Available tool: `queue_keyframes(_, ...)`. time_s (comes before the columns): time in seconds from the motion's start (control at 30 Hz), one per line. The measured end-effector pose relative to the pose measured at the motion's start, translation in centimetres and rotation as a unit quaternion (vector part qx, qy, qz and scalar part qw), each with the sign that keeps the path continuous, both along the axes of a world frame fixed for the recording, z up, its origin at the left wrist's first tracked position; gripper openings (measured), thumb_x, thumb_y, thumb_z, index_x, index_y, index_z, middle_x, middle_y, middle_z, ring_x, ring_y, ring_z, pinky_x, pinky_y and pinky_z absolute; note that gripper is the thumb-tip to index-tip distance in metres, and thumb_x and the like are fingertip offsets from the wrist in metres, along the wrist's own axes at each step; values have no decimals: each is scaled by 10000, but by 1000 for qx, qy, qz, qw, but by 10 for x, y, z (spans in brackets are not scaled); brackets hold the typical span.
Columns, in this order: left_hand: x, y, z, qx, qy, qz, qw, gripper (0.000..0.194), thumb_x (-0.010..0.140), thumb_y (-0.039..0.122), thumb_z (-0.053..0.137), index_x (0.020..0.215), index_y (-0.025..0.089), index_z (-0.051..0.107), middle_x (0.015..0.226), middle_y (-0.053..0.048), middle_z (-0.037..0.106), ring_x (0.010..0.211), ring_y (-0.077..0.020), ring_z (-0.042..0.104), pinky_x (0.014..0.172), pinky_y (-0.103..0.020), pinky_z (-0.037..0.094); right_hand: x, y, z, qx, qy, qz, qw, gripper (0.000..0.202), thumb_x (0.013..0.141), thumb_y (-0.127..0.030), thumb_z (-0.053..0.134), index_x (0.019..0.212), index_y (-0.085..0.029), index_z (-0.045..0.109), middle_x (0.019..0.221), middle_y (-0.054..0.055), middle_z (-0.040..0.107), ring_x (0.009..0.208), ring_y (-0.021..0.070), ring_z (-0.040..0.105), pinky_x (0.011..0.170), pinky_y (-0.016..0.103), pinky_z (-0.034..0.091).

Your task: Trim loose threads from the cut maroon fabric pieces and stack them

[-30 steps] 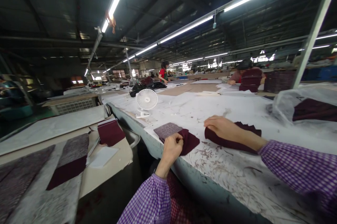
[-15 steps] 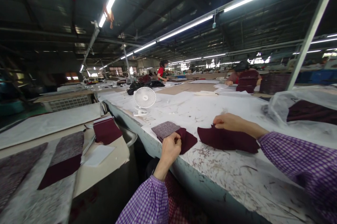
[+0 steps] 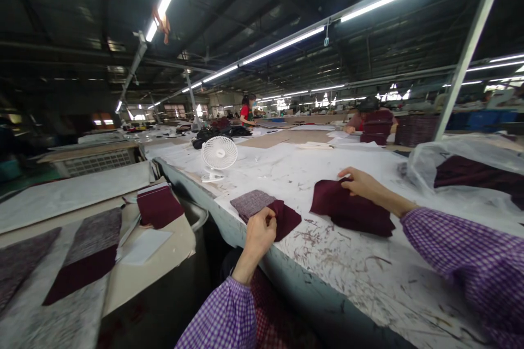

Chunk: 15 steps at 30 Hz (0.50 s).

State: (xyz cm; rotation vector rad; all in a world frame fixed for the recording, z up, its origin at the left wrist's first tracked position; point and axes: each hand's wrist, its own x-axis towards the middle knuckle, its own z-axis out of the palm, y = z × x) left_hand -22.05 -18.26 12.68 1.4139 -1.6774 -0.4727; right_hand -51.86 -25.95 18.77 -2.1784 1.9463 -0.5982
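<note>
My left hand (image 3: pixel 260 233) pinches the folded edge of a small maroon fabric piece (image 3: pixel 290 220) near the front edge of the white-covered table (image 3: pixel 327 250). Beneath and beside that piece lies a grey speckled fabric piece (image 3: pixel 250 202). Farther right, my right hand (image 3: pixel 357 182) is closed on the upper edge of a larger maroon cloth (image 3: pixel 347 210), whose left part is raised off the table. The two maroon pieces are apart, with a strip of white surface between them.
A white fan (image 3: pixel 219 153) stands past my left hand. Clear plastic (image 3: pixel 421 160) wraps dark fabric at right. On the left, a lower surface (image 3: pixel 153 281) holds a maroon stack (image 3: pixel 160 206) and grey-maroon pieces (image 3: pixel 88 253). Two people are across the table.
My right hand has lifted the left part of the larger maroon cloth higher. My left hand keeps its pinch on the small piece. The whole view has shifted slightly.
</note>
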Motion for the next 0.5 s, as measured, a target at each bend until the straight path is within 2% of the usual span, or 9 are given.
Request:
queue_keyframes(0.1,0,0,0,0,-2,3,1000,138,746,107,485,757,182,600,620,24,600,606,-121,566,634,-218,386,-28,6,11,25,8,-70,997,375,819,-158,388,1174,-139,506,853,123,681,628,182,656,580,290,512)
queue_keyframes(0.2,-1,0,1,1,1,9,1000,151,741,99,486,760,188,607,616,25,599,607,-124,566,639,-221,392,-56,22,15,64,109,-100,987,205,785,-174,467,913,-178,628,657,109,649,506,208,618,506,343,479)
queue_keyframes(0.27,-1,1,2,5,-2,15,1000,156,740,101,489,764,194,612,614,27,597,608,-126,567,641,-222,395,-64,34,17,46,177,-104,978,85,745,-217,557,744,-195,638,704,147,642,565,276,628,538,438,468)
queue_keyframes(0.33,-1,2,2,7,-7,17,1000,155,740,109,492,769,198,615,619,26,602,617,-129,572,646,-224,398,-59,44,19,-11,212,-94,973,107,754,-274,569,741,-199,645,877,204,632,698,359,634,596,538,447)
queue_keyframes(0.4,-1,2,3,7,-10,18,1000,153,742,112,490,768,199,613,628,24,608,628,-132,578,654,-226,400,-38,49,21,-62,226,-34,971,204,823,-303,481,865,-210,658,1037,204,603,825,374,621,671,562,445)
queue_keyframes(0.5,-1,3,4,8,-7,15,1000,155,744,105,481,764,195,605,637,23,605,627,-130,573,658,-226,398,16,47,16,-83,206,144,964,275,885,-266,397,998,-262,648,1096,77,622,957,246,602,843,411,465)
